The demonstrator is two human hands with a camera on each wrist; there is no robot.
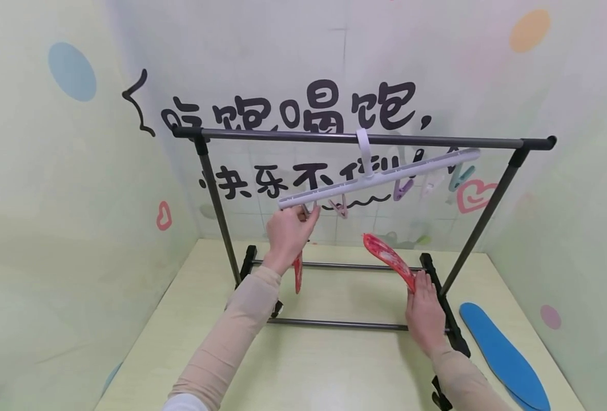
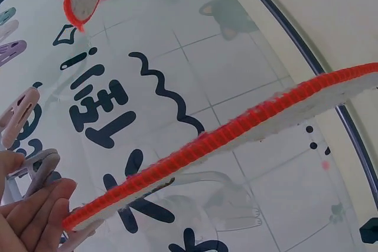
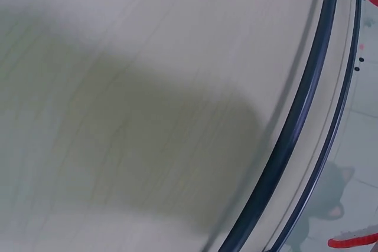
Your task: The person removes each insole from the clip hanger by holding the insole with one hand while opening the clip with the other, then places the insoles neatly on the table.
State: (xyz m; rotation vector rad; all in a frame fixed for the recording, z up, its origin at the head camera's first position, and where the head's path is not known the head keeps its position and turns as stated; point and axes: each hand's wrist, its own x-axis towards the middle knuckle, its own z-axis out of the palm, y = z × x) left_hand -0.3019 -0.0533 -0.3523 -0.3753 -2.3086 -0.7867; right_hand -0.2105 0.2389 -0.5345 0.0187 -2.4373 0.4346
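My left hand (image 1: 289,233) is raised to the low left end of a lavender hanger (image 1: 334,189). Its thumb and fingers pinch a greyish clothespin (image 2: 42,166) hanging there. A red-edged insole (image 2: 218,137) hangs down with its upper end at these fingers; in the head view it shows edge-on below the hand. Lower and to the right, my right hand (image 1: 426,314) holds a second red insole (image 1: 388,258) by one end, its other end pointing up and left. In the right wrist view this hand is out of sight.
The hanger hooks over the top bar (image 1: 282,136) of a dark metal rack and tilts up to the right. Pink (image 1: 340,208), purple (image 1: 403,189) and teal (image 1: 460,178) clothespins hang along it. Blue insoles (image 1: 509,359) lie on the table (image 1: 344,371), right of the rack.
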